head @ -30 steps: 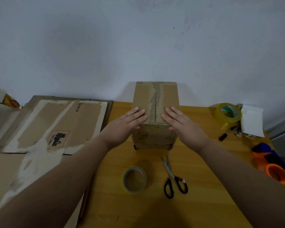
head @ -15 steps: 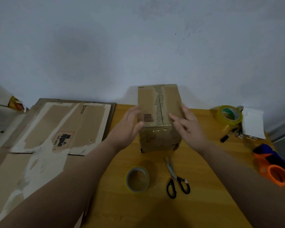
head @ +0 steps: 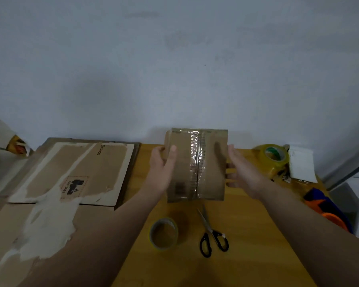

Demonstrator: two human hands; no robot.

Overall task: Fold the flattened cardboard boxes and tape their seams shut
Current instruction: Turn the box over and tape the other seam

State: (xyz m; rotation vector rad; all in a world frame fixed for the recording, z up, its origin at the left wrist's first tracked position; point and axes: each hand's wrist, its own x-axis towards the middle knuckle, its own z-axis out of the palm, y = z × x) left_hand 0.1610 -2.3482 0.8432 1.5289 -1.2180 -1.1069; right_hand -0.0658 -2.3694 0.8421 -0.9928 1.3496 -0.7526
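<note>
brown cardboard box (head: 209, 175), clear-taped centre seam, slightly blurred

Both forearms show bare from the lower corners of the view up to the wrists. They are broad near the edge and narrow toward the hands. The left grip (head: 161, 169) and the right grip (head: 244, 172) are bare hands, uncovered to the fingertips. The light is dim and the hands slightly blurred, so nails and finer marks cannot be made out.
</note>
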